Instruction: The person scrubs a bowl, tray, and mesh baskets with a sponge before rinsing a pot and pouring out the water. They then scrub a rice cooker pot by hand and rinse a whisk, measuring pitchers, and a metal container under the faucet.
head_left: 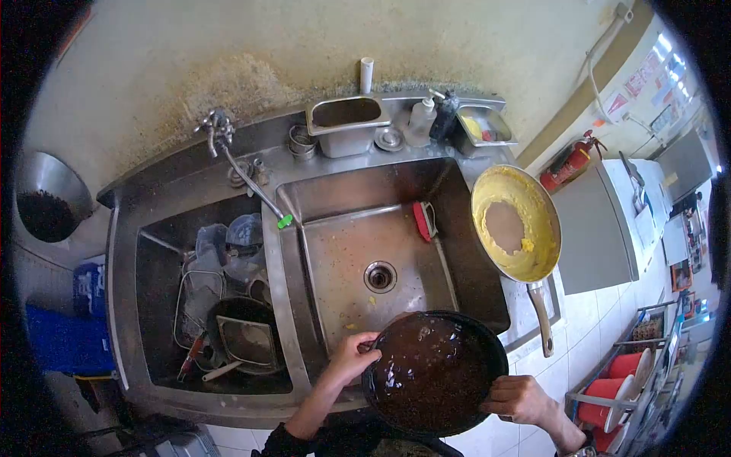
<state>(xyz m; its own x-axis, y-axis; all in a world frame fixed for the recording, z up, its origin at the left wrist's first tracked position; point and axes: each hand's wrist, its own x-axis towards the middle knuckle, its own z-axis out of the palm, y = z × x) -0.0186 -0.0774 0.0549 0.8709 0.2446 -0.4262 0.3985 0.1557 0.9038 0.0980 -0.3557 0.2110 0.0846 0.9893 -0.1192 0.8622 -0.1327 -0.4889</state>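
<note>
At far left a steel bowl with dark contents sits beside the sink unit, above a blue crate. The left basin holds clear plastic containers, a wire basket and a dark pan with a rectangular tray lying in it. The faucet reaches down over the divider, its green tip beside the right basin. The left hand comes up from the bottom edge, forearm slanting up and to the right, fingers curled narrowly over the left rim of a round dark pan. That pan, with shiny dark liquid in it, is over the front edge of the right basin, whose floor shows a drain and a red brush. The right hand comes in from the lower right, forearm slanting up and to the left, knuckles up, fingers bent and closed on the pan's right side. Farther right, a frying pan smeared with yellow residue rests on the counter, handle pointing down toward the front.
</note>
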